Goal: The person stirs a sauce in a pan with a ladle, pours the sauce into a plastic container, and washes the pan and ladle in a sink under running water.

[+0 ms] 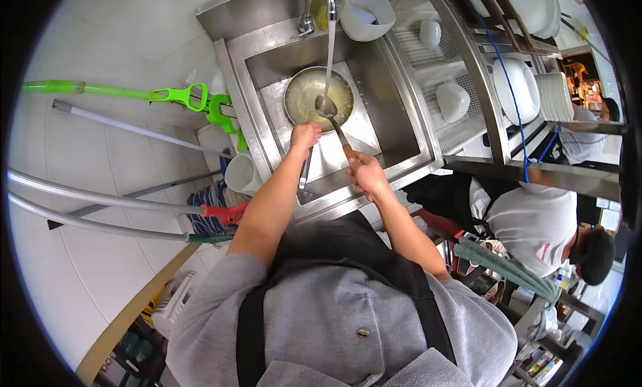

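Note:
A round metal pan sits in the steel sink, with cloudy, yellowish water in it. My left hand is closed at the pan's near rim, where a dark handle extends below it. In my right hand is a metal spoon with a wooden handle, fingers wrapped round the wood. The spoon's head is over the pan, under the running water. That stream falls from a curved chrome faucet at the sink's back.
Right of the faucet stands a white plastic tub. Perforated racks hold white dishes, with stacked plates beyond. Left are green-handled poles and a white bucket. A person in a white shirt is at right.

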Tool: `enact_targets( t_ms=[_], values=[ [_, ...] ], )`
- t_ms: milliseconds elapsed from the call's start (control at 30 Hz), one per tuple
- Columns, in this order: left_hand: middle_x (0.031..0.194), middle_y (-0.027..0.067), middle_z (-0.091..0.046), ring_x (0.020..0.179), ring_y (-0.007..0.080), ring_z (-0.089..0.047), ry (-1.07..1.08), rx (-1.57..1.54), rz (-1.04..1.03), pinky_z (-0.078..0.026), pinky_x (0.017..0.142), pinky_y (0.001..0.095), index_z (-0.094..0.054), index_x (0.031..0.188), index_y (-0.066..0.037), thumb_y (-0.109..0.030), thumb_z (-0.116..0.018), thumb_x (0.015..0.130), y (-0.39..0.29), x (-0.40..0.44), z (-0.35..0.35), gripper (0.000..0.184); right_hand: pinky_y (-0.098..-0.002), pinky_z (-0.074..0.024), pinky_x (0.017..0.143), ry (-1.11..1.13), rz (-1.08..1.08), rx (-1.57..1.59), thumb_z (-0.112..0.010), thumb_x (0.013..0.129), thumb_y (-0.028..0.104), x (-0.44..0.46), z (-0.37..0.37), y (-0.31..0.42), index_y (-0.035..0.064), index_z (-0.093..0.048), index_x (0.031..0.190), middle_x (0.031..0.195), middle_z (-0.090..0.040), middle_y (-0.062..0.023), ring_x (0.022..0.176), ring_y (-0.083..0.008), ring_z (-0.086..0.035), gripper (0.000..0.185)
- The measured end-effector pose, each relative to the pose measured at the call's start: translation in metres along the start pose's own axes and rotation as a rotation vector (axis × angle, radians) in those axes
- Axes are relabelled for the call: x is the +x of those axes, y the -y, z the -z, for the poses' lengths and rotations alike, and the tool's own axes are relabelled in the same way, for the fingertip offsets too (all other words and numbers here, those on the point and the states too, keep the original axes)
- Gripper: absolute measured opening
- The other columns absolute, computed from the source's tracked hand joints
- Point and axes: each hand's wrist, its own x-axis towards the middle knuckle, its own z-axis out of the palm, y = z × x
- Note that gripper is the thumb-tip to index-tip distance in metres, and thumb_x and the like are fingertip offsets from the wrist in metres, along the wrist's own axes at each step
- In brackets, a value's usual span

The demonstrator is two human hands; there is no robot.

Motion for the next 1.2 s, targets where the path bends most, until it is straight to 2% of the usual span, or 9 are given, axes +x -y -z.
enact_targets(
  t_ms=[67,233,433,500,667,933,1067,1133,1200],
  values=[
    [0.123,0.0142,-0.068,0.109,0.0240,-0.065,-0.010,-0.010,0.013,-0.049,0.096,0.0386,-0.064,0.126,0.000,-0.030,-0.049,0.100,0.005,0.002,-0.005,0.042,-0.0293,-0.0407,0.045,-0.011,0.009,-0.026,-0.055,0.103,0.016,0.009,0.007,-0.004,0.0020,-0.061,0.135,0.075,-0.062,-0.0045,0.054,-0.0110,-0.054,0.035],
    [0.116,0.0124,-0.071,0.106,0.0225,-0.066,0.032,-0.020,0.028,-0.051,0.093,0.0367,-0.067,0.121,-0.002,-0.034,-0.051,0.101,-0.001,0.000,-0.039,0.041,-0.0362,-0.0505,0.070,-0.079,0.256,-0.360,-0.055,0.101,0.014,0.049,0.022,-0.012,-0.0006,-0.063,0.129,0.086,-0.069,-0.0125,0.076,-0.0193,-0.066,0.032],
    [0.110,0.0113,-0.071,0.101,0.0206,-0.067,0.003,0.015,0.017,-0.053,0.090,0.0345,-0.068,0.115,-0.001,-0.030,-0.051,0.102,-0.013,-0.007,-0.051,0.037,-0.0362,-0.0492,0.069,-0.007,0.168,-0.310,-0.055,0.102,0.015,0.045,0.033,0.002,-0.0003,-0.061,0.131,0.081,-0.066,-0.0098,0.074,-0.0196,-0.063,0.034],
    [0.097,0.0077,-0.073,0.087,0.0178,-0.068,0.066,-0.006,-0.013,-0.053,0.078,0.0318,-0.071,0.105,-0.003,-0.028,-0.063,0.095,-0.007,-0.005,-0.046,0.028,-0.0355,-0.0489,0.068,0.015,0.143,-0.300,-0.055,0.103,0.015,0.036,0.037,0.005,-0.0002,-0.060,0.133,0.080,-0.065,-0.0090,0.073,-0.0188,-0.062,0.035],
    [0.095,0.0078,-0.073,0.085,0.0163,-0.068,0.087,0.064,0.041,-0.053,0.076,0.0301,-0.070,0.105,-0.001,-0.028,-0.065,0.096,-0.014,-0.031,-0.052,0.029,-0.0335,-0.0482,0.066,0.040,0.144,-0.308,-0.054,0.104,0.015,0.025,0.046,-0.001,0.0007,-0.058,0.138,0.078,-0.064,-0.0069,0.071,-0.0161,-0.060,0.037],
    [0.095,0.0077,-0.073,0.084,0.0153,-0.068,0.095,-0.021,0.000,-0.053,0.073,0.0283,-0.070,0.105,0.000,-0.027,-0.067,0.096,-0.007,-0.039,-0.063,0.028,-0.0399,-0.0527,0.078,-0.078,0.351,-0.525,-0.054,0.103,0.020,0.025,0.048,-0.011,-0.0037,-0.051,0.144,0.088,-0.070,-0.0177,0.081,-0.0289,-0.069,0.047],
    [0.094,0.0073,-0.073,0.084,0.0157,-0.068,0.078,-0.039,-0.023,-0.053,0.073,0.0286,-0.071,0.103,0.000,-0.024,-0.067,0.096,-0.010,-0.039,-0.061,0.026,-0.0372,-0.0522,0.070,-0.063,0.317,-0.483,-0.055,0.103,0.020,0.027,0.046,-0.008,-0.0030,-0.051,0.144,0.084,-0.069,-0.0140,0.073,-0.0234,-0.066,0.047],
    [0.094,0.0072,-0.073,0.084,0.0158,-0.068,0.059,-0.058,-0.032,-0.053,0.073,0.0287,-0.071,0.103,0.000,-0.024,-0.067,0.095,-0.014,-0.041,-0.059,0.025,-0.0274,-0.0422,0.055,0.030,0.235,-0.240,-0.054,0.104,0.019,0.031,0.043,-0.004,0.0016,-0.054,0.143,0.076,-0.060,-0.0015,0.059,-0.0107,-0.053,0.043],
    [0.093,0.0073,-0.073,0.083,0.0157,-0.068,-0.025,-0.118,-0.059,-0.053,0.073,0.0286,-0.071,0.102,0.000,-0.022,-0.067,0.094,-0.021,-0.042,-0.057,0.023,-0.0255,-0.0394,0.052,0.063,0.195,-0.161,-0.054,0.105,0.020,0.035,0.039,0.004,0.0024,-0.054,0.143,0.076,-0.058,0.0000,0.057,-0.0087,-0.050,0.042]
  ],
)
